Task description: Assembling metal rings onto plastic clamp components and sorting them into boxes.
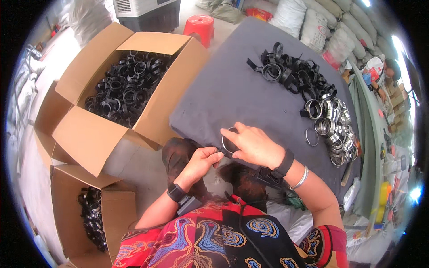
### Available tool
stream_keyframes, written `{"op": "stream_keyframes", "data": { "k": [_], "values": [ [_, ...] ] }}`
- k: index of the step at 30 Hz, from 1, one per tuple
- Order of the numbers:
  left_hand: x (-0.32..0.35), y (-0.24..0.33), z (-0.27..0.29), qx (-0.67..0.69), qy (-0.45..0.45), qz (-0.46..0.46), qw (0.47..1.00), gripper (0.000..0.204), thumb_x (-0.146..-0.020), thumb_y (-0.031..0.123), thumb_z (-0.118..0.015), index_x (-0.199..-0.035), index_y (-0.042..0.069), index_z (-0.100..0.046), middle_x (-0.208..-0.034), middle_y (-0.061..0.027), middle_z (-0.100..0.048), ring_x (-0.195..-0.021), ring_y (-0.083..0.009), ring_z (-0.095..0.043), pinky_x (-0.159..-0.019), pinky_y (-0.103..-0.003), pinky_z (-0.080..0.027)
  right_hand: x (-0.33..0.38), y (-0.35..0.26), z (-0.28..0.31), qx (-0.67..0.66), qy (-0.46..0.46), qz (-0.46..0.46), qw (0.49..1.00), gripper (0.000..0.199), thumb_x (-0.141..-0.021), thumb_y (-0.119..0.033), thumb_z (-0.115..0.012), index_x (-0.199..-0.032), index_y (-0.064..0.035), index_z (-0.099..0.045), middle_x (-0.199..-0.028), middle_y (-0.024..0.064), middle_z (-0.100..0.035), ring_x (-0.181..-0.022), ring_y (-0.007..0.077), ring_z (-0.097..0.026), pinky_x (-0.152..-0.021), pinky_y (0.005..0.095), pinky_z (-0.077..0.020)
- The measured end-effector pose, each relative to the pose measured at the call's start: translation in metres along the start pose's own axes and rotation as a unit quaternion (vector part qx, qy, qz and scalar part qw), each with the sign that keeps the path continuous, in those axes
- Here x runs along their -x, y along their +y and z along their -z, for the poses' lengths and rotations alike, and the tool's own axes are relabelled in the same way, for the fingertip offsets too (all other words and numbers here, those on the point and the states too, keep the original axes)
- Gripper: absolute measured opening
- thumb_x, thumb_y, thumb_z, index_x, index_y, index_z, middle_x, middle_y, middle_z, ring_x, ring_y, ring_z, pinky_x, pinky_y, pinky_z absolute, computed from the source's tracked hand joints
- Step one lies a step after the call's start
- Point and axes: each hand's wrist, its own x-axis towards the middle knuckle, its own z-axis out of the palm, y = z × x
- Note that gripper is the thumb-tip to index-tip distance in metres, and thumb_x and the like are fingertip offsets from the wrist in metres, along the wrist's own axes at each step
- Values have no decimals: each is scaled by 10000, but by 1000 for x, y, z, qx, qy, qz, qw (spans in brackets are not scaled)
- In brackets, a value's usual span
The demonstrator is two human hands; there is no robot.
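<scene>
Our right hand (257,145) grips a ring (226,145) at the edge of the surface (214,102); our left hand (199,163) pinches a strip (218,150) beside it. The ring seems light, stiff, best held by its rim.

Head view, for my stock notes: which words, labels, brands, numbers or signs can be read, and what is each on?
None can be read with certainty.
White sack: red print, too small and blurred to read.
Held ring: no legible marking.
Larger cardboard box: no legible marking.
</scene>
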Motion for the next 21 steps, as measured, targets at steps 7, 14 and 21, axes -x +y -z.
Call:
{"op": "stream_keyframes", "data": {
  "k": [7, 14, 21],
  "values": [
    [-2, 1, -5, 5, 6, -7, 1000, 201, -917, 176, -551, -799, 24, -608, -681, 9, -574, -643, -75, -506, -603, -230, -401, -29, 10, -44, 66, 152, 62, 984, 534, -862, -347, -565, -1263, -3, -490, -1334, 177, -464, -1298, 318, -375, -1062, 575, -234],
    [0, -6, 5, -15, -7, -6, 1000, 210, -917, 156, -535, -776, 15, -597, -676, -5, -577, -624, -91, -525, -613, -245, -418, -42, 17, -62, 23, 157, 50, 986, 539, -902, -366, -490, -1288, 10, -477, -1400, 142, -425, -1336, 270, -341, -1077, 575, -204],
    [1, 14, -2, 2, 5, 23, 1000, 185, -920, 144, -530, -824, 9, -611, -709, -15, -599, -644, -95, -537, -635, -241, -425, -43, 13, -62, 18, 220, 22, 975, 525, -898, -373, -498, -1264, 2, -489, -1372, 138, -449, -1303, 293, -370, -1050, 603, -232]
  ]
}}
